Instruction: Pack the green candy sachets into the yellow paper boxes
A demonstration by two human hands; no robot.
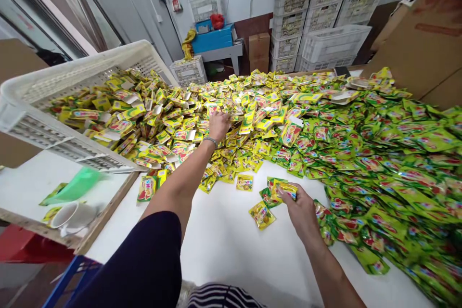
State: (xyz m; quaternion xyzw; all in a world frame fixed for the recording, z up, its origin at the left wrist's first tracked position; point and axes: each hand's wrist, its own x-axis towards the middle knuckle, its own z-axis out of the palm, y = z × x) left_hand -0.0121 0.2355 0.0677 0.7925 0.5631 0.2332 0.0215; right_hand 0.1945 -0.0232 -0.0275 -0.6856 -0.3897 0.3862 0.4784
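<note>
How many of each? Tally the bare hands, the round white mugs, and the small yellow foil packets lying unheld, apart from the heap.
Bare hands: 2, left hand and right hand
Round white mug: 1
Small yellow foil packets: 2
Total: 5

The left hand (218, 127) touches a heap of small yellow boxes (247, 122); its grip is unclear. The right hand (302, 209) pinches a yellow packet (289, 188) over the white surface (231, 250), near piled green packets (393, 163). At left, a white crate (84, 153) holds more boxes, a mug (73, 215) nearby.
</note>
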